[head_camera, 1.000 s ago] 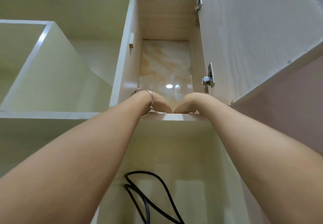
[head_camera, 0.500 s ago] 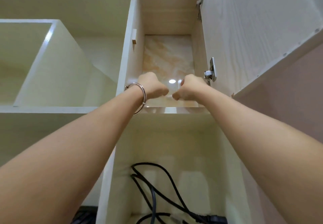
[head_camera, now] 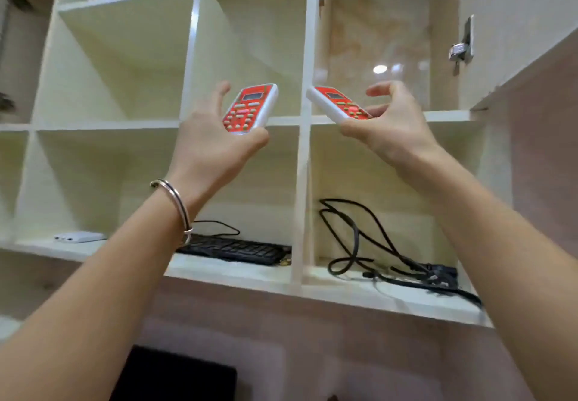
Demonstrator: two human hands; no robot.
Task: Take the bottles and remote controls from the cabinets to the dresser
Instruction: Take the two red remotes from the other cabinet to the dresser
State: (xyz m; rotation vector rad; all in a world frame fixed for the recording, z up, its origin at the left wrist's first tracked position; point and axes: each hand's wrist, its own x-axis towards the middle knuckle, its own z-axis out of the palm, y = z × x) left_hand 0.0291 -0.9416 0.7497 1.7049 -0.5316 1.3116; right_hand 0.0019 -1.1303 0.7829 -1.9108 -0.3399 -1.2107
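Both hands are up in centre frame, in front of the shelf unit [head_camera: 301,181], each w/ a remote. Left hand [head_camera: 212,147] grips the left remote [head_camera: 250,109] by its lower end: thumb under the bottom edge, fingers spread behind it, index sticking up at the side. The remote is red-faced w/ a white body, small screen near the top, buttons facing the camera, tilted a bit to the right. Right hand [head_camera: 387,128] pinches the right remote [head_camera: 339,104] at its near end, thumb below, fingers curled above; same red/white type, angled w/ its far end pointing up-left toward the vertical divider. The 2 remotes are near each other but apart, both held in the air, not resting on any shelf.

A metal bracelet [head_camera: 178,203] sits on the left wrist.

Upper right of frame: an open compartment [head_camera: 375,25] w/ a marbled back panel, its door [head_camera: 516,25] swung out to the right, hinge [head_camera: 461,47] showing on the inner face.

Lower shelf: a black keyboard [head_camera: 240,250] at centre, partly behind the left forearm; a tangle of black cables [head_camera: 375,253] in the bay to the right; a small white box [head_camera: 79,237] at the left. Bottom edge, left of centre: a dark flat rectangle [head_camera: 175,375], can't tell what it is.
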